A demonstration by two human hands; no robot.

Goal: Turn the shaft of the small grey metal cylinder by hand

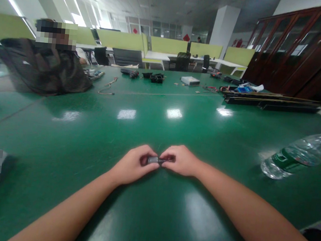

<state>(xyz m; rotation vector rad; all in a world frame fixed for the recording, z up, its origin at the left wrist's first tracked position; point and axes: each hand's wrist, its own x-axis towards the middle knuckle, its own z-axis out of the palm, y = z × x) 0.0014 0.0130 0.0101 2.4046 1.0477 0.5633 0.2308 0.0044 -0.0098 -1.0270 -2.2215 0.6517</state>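
Observation:
Near the middle of the green table [145,130], a small dark object with a grey part [153,160] lies between my two hands. My left hand [135,163] has its thumb and fingers closed round the grey part. From the right, my right hand [181,160] pinches the thin dark end [168,160] of the same object. The fingertips of both hands almost meet. The object is too small to name, and my fingers hide some of it.
A clear bottle [295,158] with a green label lies tilted at the right. A dark bag [49,68] stands at the far left, with a person behind it. Black strips [272,103], a grey box [190,81], a cord [106,89] and black parts [156,78] lie along the back.

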